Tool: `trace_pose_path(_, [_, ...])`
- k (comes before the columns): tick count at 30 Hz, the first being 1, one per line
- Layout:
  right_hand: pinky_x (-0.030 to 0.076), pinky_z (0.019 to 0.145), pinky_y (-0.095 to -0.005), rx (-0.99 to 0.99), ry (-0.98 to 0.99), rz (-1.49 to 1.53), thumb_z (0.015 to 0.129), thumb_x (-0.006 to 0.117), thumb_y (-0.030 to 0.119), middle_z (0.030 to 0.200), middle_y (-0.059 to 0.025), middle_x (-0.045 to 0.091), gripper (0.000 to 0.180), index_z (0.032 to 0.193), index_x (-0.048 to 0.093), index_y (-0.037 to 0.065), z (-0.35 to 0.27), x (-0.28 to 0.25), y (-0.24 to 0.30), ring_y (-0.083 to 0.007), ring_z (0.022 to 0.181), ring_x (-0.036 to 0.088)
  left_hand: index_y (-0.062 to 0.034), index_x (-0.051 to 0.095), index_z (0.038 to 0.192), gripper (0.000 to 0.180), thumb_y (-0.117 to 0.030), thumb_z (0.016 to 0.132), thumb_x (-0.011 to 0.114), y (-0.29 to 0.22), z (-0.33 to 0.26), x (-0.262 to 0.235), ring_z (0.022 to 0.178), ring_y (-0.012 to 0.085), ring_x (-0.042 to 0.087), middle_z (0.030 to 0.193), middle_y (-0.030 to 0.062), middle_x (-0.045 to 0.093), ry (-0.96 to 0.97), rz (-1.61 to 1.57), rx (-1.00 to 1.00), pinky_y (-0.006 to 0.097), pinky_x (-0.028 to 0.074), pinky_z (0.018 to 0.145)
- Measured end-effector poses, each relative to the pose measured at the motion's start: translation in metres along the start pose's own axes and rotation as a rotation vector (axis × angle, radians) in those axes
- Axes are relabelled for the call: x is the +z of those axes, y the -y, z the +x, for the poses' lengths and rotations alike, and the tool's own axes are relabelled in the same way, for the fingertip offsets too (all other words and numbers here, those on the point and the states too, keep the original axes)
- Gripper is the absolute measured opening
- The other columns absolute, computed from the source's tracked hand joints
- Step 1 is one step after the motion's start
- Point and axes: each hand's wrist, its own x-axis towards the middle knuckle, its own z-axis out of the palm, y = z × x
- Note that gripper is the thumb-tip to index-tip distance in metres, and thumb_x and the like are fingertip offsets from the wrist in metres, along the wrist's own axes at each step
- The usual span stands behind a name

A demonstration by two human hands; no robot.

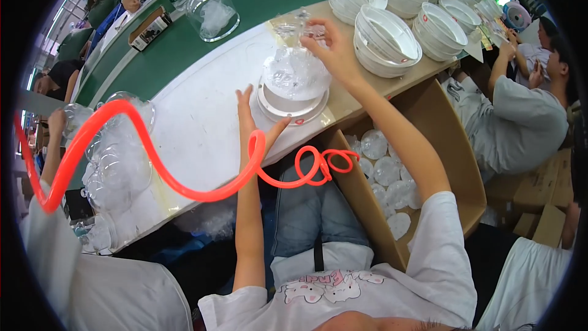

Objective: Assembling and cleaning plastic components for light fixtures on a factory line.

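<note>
Clear plastic dome point(295, 73), wrapped in crinkled film, sits on a white round base point(291, 105) near the far edge of the worktop point(196, 129), straight ahead of the person. A small clear piece point(293, 29) is just above the dome's top.

Right hand point(331, 49) is raised over the dome; the grip is pinched with fingertips together at the small clear piece, though how firmly cannot be read through the glare. Left hand point(252, 119) rests just beside the base on its near-left side, fingers spread and open, holding nothing, thumb close to the base rim.

Orange coiled hose point(184, 187) loops across the near worktop edge and passes right at the left wrist. Cardboard box point(422, 141) at the person's right holds more clear round lids point(383, 168). Stacks of white bowls point(392, 30) stand beyond the right hand, close by. More clear domes point(119, 159) are piled at the left. Other people sit along both sides.

Risks, as judged:
- Dome is slick and film-wrapped; a one-hand pinch at the top may slip or tilt it off the base.
- The left hand only flanks the base, so a push could slide it.
- Hose at the wrist could snag.
- Right elbow swings near the bowl stacks.
</note>
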Motion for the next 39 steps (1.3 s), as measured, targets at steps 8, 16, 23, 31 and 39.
trace_pose_path(8, [0.047,0.073,-0.0233,-0.214,0.209,-0.05,0.079,0.067,0.018,0.098,-0.0065,0.061,0.038,0.111,0.051,0.006,0.008,0.014,-0.011,-0.0119,0.085,0.059,0.0054,0.013,0.136,0.117,-0.024,0.049,0.085,0.018,0.01,0.011,0.132,0.0369,0.016,0.139,0.0253,0.021,0.099,0.098,0.029,0.04,0.019,0.107])
trace_pose_path(16, [0.048,0.082,-0.0259,-0.24,0.22,-0.101,0.078,0.067,0.017,0.101,-0.0053,0.06,0.035,0.108,0.054,0.007,0.0,0.016,-0.005,-0.012,0.088,0.06,0.0009,0.019,0.136,0.111,-0.024,0.05,0.085,0.019,0.01,0.011,0.126,0.0332,0.032,0.136,0.0218,0.032,0.065,0.165,0.068,0.036,0.029,0.102])
trace_pose_path(23, [0.049,0.08,-0.0275,-0.214,0.208,-0.212,0.077,0.068,0.019,0.101,-0.0063,0.061,0.035,0.108,0.055,0.008,-0.01,0.022,0.014,-0.0157,0.086,0.062,0.0028,0.025,0.134,0.108,-0.026,0.049,0.085,0.023,0.008,0.011,0.129,0.0352,0.028,0.136,0.0244,0.03,0.085,0.112,0.002,0.037,0.026,0.104])
trace_pose_path(31, [0.05,0.079,-0.0279,-0.261,0.209,-0.217,0.077,0.068,0.02,0.1,-0.0062,0.062,0.034,0.106,0.056,0.007,-0.011,0.017,0.011,-0.0161,0.085,0.063,0.0015,0.027,0.134,0.106,-0.026,0.05,0.085,0.023,0.008,0.011,0.13,0.0354,0.024,0.135,0.0247,0.032,0.092,0.141,0.021,0.039,0.026,0.104])
trace_pose_path(39, [0.05,0.079,-0.0275,-0.291,0.205,-0.238,0.077,0.067,0.02,0.1,-0.0049,0.062,0.033,0.105,0.056,0.007,-0.012,0.018,0.003,-0.0155,0.085,0.063,0.0018,0.028,0.133,0.101,-0.023,0.052,0.084,0.021,0.007,0.01,0.132,0.034,0.021,0.134,0.0223,0.034,0.101,0.145,0.035,0.038,0.025,0.105])
